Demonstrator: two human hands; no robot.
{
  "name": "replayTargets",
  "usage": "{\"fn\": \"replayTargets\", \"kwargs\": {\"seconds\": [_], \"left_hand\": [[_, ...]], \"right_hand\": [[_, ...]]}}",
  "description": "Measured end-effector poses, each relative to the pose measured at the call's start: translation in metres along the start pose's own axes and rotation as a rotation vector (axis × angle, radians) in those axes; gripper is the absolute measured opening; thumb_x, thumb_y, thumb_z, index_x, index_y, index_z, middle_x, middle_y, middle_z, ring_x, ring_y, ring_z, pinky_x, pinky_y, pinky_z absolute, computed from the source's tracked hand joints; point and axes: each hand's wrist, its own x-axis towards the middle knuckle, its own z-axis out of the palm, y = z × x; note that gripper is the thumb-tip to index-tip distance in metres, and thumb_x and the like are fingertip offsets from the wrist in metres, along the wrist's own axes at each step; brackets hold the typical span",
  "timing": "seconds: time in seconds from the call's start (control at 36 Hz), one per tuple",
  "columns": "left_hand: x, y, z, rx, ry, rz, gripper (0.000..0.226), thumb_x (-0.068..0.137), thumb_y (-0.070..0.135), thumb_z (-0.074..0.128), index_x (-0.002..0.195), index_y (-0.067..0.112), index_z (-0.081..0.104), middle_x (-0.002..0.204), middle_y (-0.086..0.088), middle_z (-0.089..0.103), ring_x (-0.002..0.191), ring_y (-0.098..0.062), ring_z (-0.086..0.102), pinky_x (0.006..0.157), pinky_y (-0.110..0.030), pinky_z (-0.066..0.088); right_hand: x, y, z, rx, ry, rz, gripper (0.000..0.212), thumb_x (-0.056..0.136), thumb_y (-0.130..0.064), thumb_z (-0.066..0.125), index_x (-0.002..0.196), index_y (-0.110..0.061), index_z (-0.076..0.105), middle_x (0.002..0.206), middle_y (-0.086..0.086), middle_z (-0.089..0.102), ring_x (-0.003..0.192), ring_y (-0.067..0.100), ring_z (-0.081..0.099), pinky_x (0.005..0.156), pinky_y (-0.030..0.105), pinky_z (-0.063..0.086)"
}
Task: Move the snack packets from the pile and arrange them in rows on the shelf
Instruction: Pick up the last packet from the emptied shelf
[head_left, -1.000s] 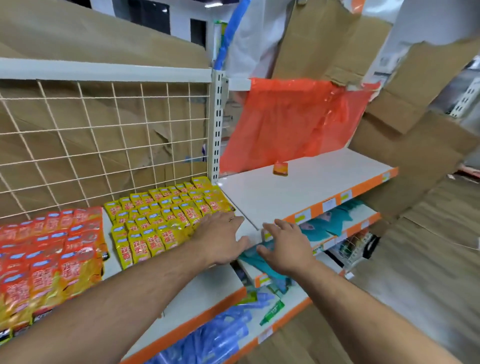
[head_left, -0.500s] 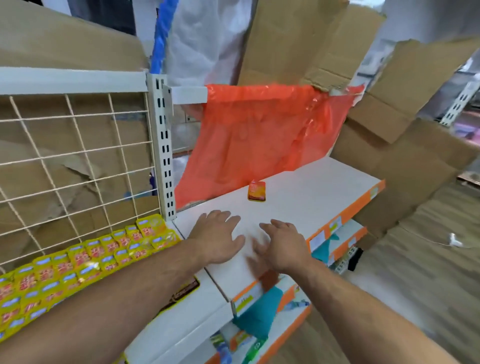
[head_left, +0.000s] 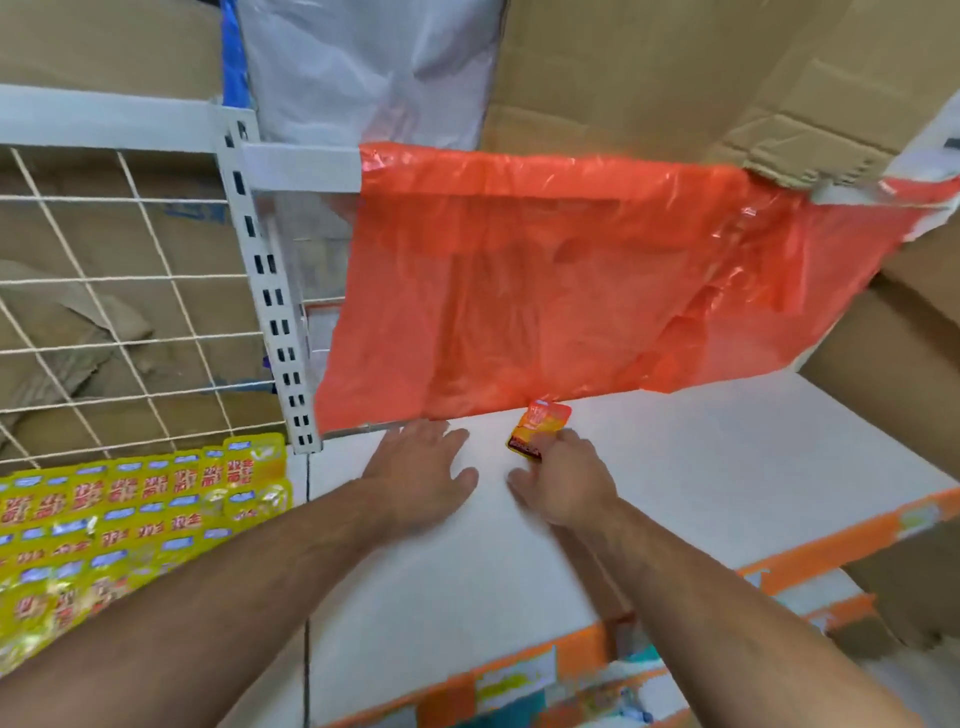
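Note:
A single orange snack packet (head_left: 540, 428) lies at the back of the white shelf (head_left: 727, 467), just under the hanging orange plastic sheet. The fingertips of my right hand (head_left: 566, 483) reach its near right edge and touch it; the fingers look extended, slightly blurred. My left hand (head_left: 421, 467) lies flat, fingers spread, on the bare shelf to the left of the packet, apart from it. Rows of yellow snack packets (head_left: 130, 519) cover the neighbouring shelf on the left.
An orange plastic sheet (head_left: 571, 291) hangs behind the shelf. A slotted white upright (head_left: 265, 312) and a wire grid (head_left: 104, 312) stand at the left. Cardboard (head_left: 675, 78) fills the background. Lower shelves with orange edging (head_left: 519, 675) jut out below.
Both hands have moved forward across the white shelf to its back. My right hand has reached the orange packet. The view has shifted right, and the red packets have left the frame.

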Motion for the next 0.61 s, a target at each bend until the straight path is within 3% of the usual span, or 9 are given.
{"fn": "replayTargets", "kwargs": {"seconds": [0.25, 0.36, 0.47, 0.61], "left_hand": [[0.016, 0.028, 0.016, -0.029, 0.037, -0.187, 0.064, 0.094, 0.059, 0.033, 0.152, 0.03, 0.032, 0.16, 0.001, 0.028, 0.147, -0.02, 0.021, 0.12, -0.043, 0.018], [0.016, 0.032, 0.02, -0.017, 0.036, -0.249, 0.069, 0.089, 0.061, 0.028, 0.151, 0.029, 0.033, 0.159, 0.0, 0.031, 0.145, -0.022, 0.026, 0.119, -0.041, 0.021], [0.017, 0.035, 0.018, -0.012, 0.042, -0.278, 0.062, 0.095, 0.055, 0.036, 0.15, 0.027, 0.035, 0.155, 0.0, 0.036, 0.142, -0.023, 0.03, 0.117, -0.038, 0.025], [0.018, 0.037, 0.017, -0.03, 0.04, -0.304, 0.06, 0.097, 0.053, 0.039, 0.151, 0.027, 0.034, 0.158, -0.001, 0.032, 0.144, -0.023, 0.028, 0.118, -0.038, 0.023]], "right_hand": [[0.046, 0.032, 0.01, -0.053, -0.092, -0.104, 0.069, 0.09, -0.061, 0.048, 0.145, -0.021, 0.037, 0.15, 0.014, 0.032, 0.128, 0.035, 0.038, 0.1, 0.042, 0.043], [0.052, 0.033, 0.011, -0.011, -0.078, -0.166, 0.051, 0.092, -0.056, 0.046, 0.132, -0.023, 0.051, 0.14, 0.01, 0.043, 0.122, 0.033, 0.04, 0.097, 0.041, 0.042], [0.055, 0.035, 0.011, 0.136, -0.041, -0.219, 0.026, 0.097, -0.042, 0.043, 0.101, -0.023, 0.061, 0.129, 0.003, 0.049, 0.113, 0.031, 0.044, 0.084, 0.036, 0.045], [0.062, 0.039, 0.012, 0.228, -0.044, -0.122, 0.038, 0.094, -0.049, 0.054, 0.113, -0.016, 0.053, 0.119, 0.005, 0.048, 0.111, 0.03, 0.055, 0.088, 0.039, 0.049]]}}
